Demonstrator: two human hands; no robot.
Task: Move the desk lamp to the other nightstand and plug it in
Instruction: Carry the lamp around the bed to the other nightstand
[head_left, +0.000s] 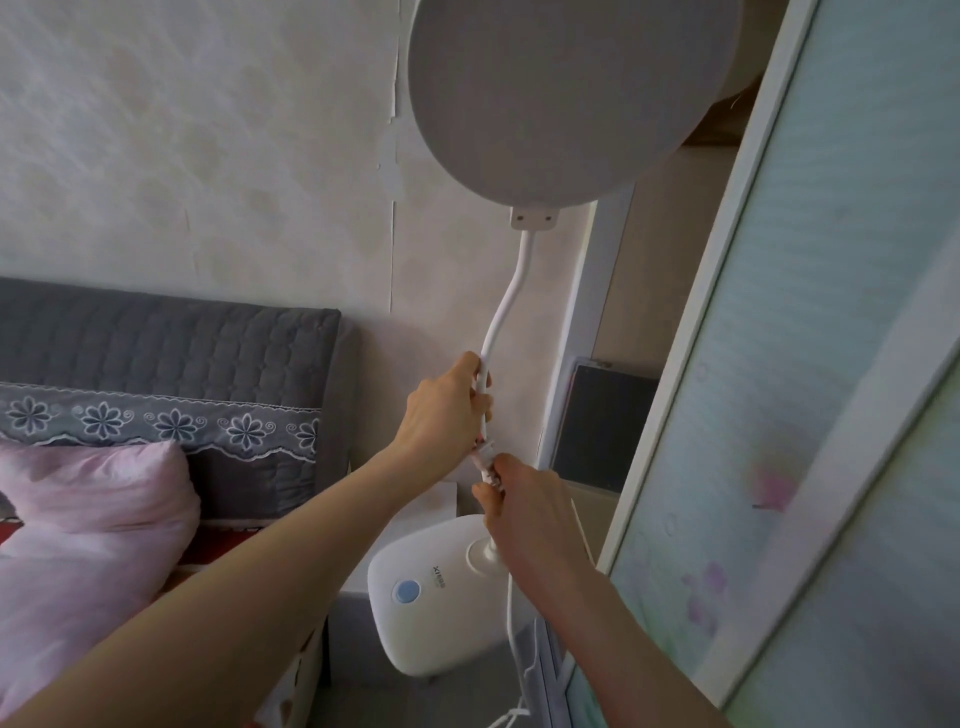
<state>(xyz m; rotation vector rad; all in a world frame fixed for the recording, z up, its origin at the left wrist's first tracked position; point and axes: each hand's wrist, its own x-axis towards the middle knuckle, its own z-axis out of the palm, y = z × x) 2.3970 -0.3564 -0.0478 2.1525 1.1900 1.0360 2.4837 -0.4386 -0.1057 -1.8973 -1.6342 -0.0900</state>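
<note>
The white desk lamp is held up in the air beside the bed. Its round grey-white head (550, 93) is at the top, its thin bent neck (506, 296) runs down the middle, and its rounded base (431, 597) with a blue button hangs at the lower centre. My left hand (447, 410) is shut around the neck midway. Just below it, my right hand (524, 514) pinches the lamp's small white plug (485, 465). The white cord (511, 639) trails down from the base. The nightstand (441, 499) is mostly hidden behind my arms and the base.
A bed with a grey quilted headboard (166, 358) and a pink pillow (88, 530) lies to the left. A frosted sliding door with a white frame (810, 415) stands close on the right. Behind the lamp is a wallpapered wall (208, 156) and a dark panel (602, 426).
</note>
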